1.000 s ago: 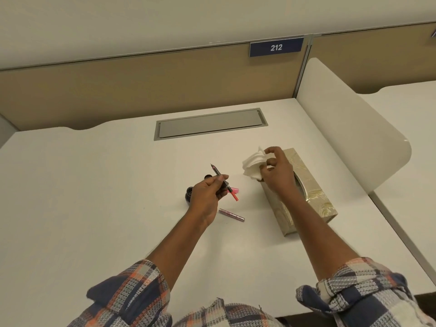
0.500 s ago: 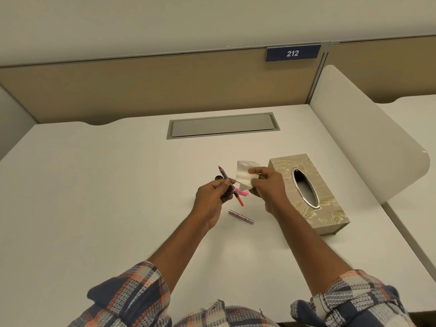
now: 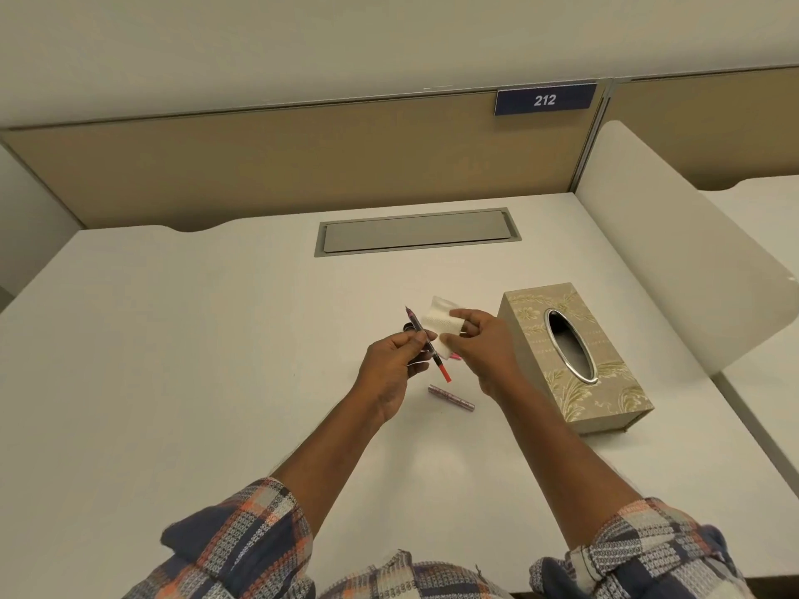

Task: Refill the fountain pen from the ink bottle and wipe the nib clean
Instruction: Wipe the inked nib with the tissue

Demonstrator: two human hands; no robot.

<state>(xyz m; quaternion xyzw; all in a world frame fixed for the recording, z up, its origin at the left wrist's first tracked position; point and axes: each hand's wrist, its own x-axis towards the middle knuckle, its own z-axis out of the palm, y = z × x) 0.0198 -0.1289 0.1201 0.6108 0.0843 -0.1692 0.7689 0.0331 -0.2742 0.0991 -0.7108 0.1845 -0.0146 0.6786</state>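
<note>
"White desk [image 3: 173, 339] all round us. What do we have on the left?"

"Our left hand [image 3: 397, 361], fingers curled round the fountain pen [image 3: 426, 341], gripping it mid-barrel. The ink bottle [image 3: 407, 326] peeks out just behind those knuckles, mostly hidden."

"How does the pen lie?"

"Slanted. Its thin dark tip, the nib as we judge it, points away and leftward; its red end points toward us and rightward. A loose pen part [image 3: 451, 396] lies on the desk, nearer us."

"And right of the pen?"

"The tissue [image 3: 441, 326], against the pen's right side just below the tip; whether it touches, we cannot tell. Our right hand [image 3: 484, 348] pinches it between thumb and forefinger, the other fingers loosely bent. The tissue box [image 3: 570, 352] stands just beyond that hand."

"So which hand wipes?"

"The right, we reckon. It is nearer the nib, and must slide the tissue up-left along the pen's axis while the left holds firm."
</note>
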